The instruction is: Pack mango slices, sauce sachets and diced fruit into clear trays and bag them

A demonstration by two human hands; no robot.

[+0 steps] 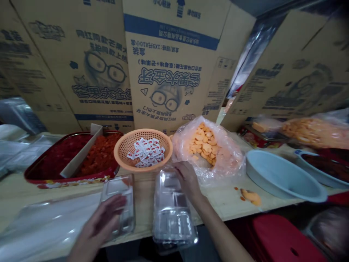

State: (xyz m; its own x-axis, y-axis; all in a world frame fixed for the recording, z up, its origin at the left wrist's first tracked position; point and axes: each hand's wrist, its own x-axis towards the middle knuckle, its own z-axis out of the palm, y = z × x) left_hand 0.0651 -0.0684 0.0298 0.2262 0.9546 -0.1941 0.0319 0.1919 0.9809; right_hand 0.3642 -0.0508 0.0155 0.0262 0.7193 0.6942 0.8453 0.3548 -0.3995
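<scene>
The left hand [100,218] lies with open fingers on a shallow clear plastic tray [120,185]. Its grip seems open, pressing from above, perhaps to keep the thin, light plastic steady. The right hand [188,180] rests at the top edge of a clear plastic clamshell box [171,214], but I cannot tell if its grip is closed on the box or only touching it. Both pieces lie on a wooden counter [144,207], close to the person's body and easy to reach.

Just ahead stands a round orange plastic basket [128,147], woven like a mesh, and it keeps many small white-and-red sachets [145,153] together. Beside it, a crumpled transparent bag [229,153] is rolled open around pale orange pieces [203,145] — probably so they stay reachable. At left, a red tray [29,174] is divided by a cardboard strip [81,153] that separates dark red food [62,154] from orange-red food [100,154]. At right sits a smooth pale blue basin [283,178], and behind everything stand printed cardboard sheets [169,72].
</scene>
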